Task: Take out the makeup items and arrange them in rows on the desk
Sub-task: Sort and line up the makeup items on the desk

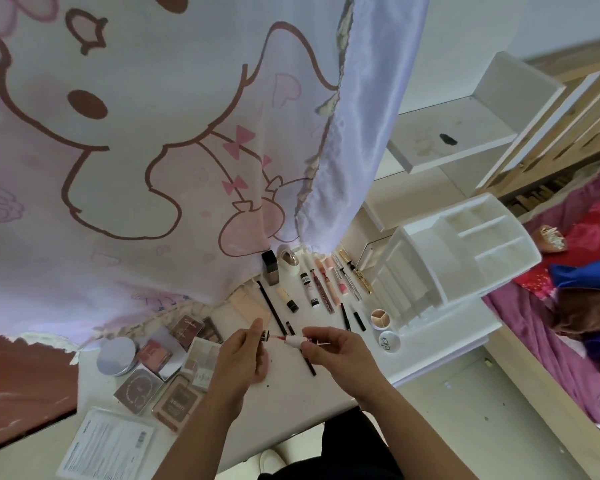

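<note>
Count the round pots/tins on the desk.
3: silver tin at left beside the palettes; open three-shade pot by the white organiser; white-lidded pot just nearer the person. A rounded white item at the curtain's edge is unclear; more may be hidden.

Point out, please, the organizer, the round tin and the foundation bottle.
organizer (pixel 420 237): head view, on its tall white wall.
tin (pixel 115 355): head view, middle of its lid.
bottle (pixel 271 273): head view, on its brownish body.
</note>
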